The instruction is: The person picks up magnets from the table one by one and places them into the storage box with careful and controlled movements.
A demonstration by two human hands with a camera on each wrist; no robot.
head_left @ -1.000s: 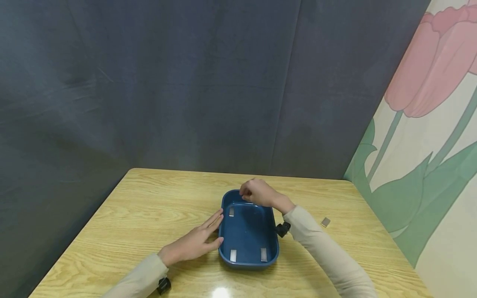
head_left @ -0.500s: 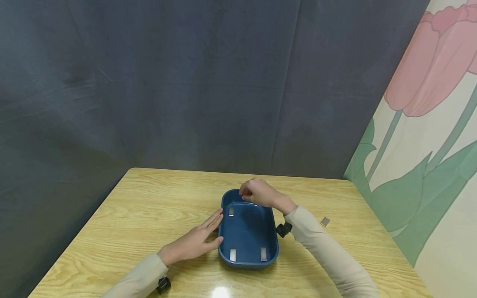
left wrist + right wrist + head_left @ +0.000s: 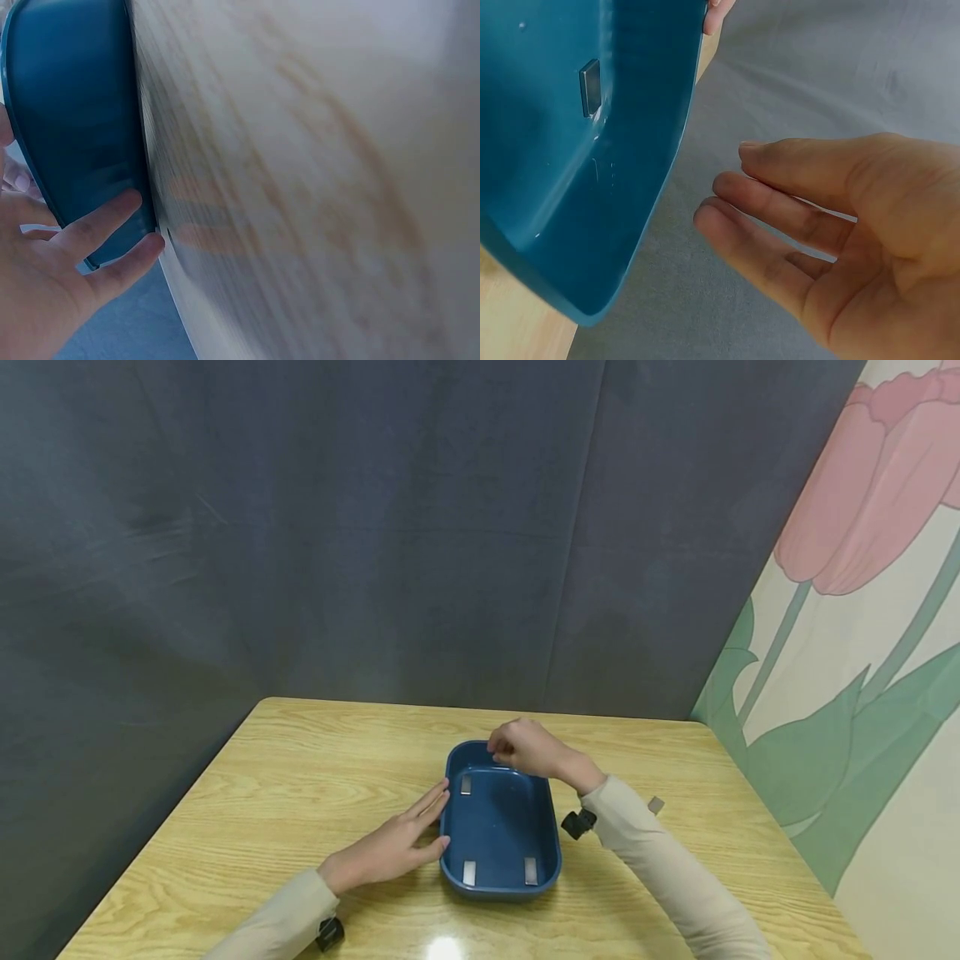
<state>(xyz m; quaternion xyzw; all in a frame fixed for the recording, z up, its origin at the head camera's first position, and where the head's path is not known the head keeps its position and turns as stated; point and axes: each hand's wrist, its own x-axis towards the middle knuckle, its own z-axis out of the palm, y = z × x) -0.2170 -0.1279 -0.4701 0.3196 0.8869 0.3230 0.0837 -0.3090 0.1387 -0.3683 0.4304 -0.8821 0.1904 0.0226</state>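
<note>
A blue rectangular tub (image 3: 497, 827) with rounded corners stands on the table. Small flat silvery blocks lie in its corners: one far left (image 3: 467, 786), one near left (image 3: 469, 872), one near right (image 3: 531, 871). My left hand (image 3: 390, 849), fingers straight, touches the tub's left side; in the left wrist view its fingertips rest on the outer wall (image 3: 79, 97). Over the far end hovers my right hand (image 3: 531, 748), hiding the far right corner. Seen in the right wrist view, its loosely bent fingers (image 3: 769, 214) hold nothing and are apart from the rim.
Another small flat block (image 3: 656, 805) lies on the wooden table (image 3: 330, 777) to the right, partly behind the right sleeve (image 3: 667, 868). A dark curtain (image 3: 412, 543) hangs beyond the table. At right is a wall painted with a tulip (image 3: 862, 502).
My right hand has shifted slightly to the right, and its sleeve now covers part of the block on the table. The left hand and the tub have stayed in place.
</note>
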